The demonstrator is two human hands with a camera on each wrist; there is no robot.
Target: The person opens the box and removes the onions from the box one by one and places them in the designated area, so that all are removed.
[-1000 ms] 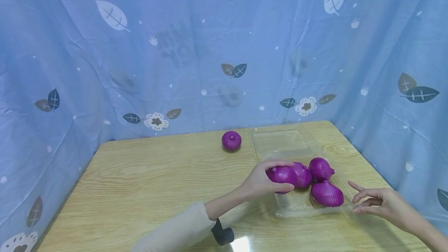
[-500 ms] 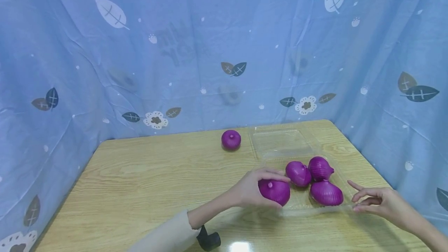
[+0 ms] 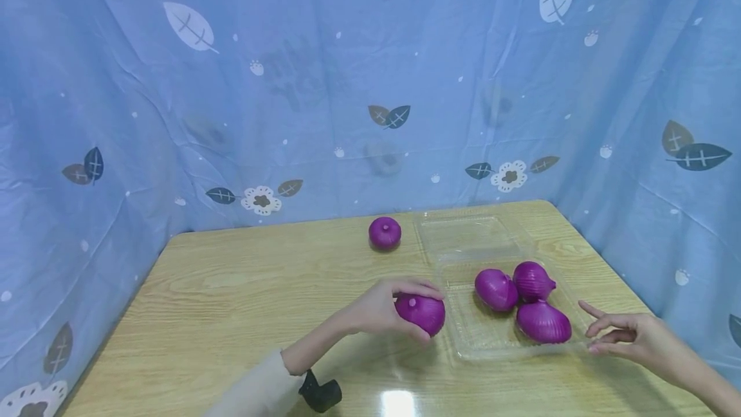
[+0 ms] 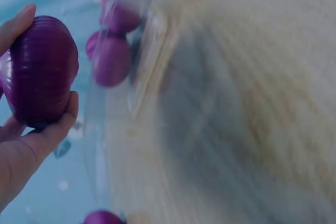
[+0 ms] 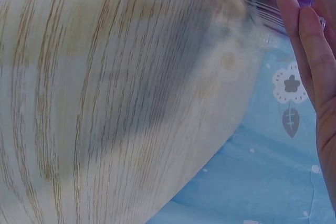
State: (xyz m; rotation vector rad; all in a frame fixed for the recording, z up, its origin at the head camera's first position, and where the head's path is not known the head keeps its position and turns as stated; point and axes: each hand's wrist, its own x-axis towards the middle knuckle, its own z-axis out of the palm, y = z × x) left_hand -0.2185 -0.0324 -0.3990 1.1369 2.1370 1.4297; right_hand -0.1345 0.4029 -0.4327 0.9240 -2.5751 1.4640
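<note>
My left hand (image 3: 373, 309) grips a purple onion (image 3: 427, 315) between thumb and fingers, just left of the clear plastic container (image 3: 463, 352). In the left wrist view this onion (image 4: 46, 69) shows its ribbed, shiny side. Three more purple onions lie inside the container: one at the left (image 3: 496, 289), one at the back (image 3: 533, 280), one at the front right (image 3: 544, 322). At the container's right front corner, my right hand (image 3: 628, 334) pinches the rim with thumb and fingertips, its index finger sticking out. The right wrist view shows those fingers (image 5: 310, 40) at the rim.
Another purple onion (image 3: 384, 233) sits near the back edge of the wooden table (image 3: 260, 295). The container's open lid (image 3: 469, 237) lies flat behind its base. Blue patterned curtain (image 3: 324, 82) surrounds the table at the back and both sides.
My left hand has lifted the onion from the container's left side and carried it leftward past the rim. My right hand has stayed at the corner.
</note>
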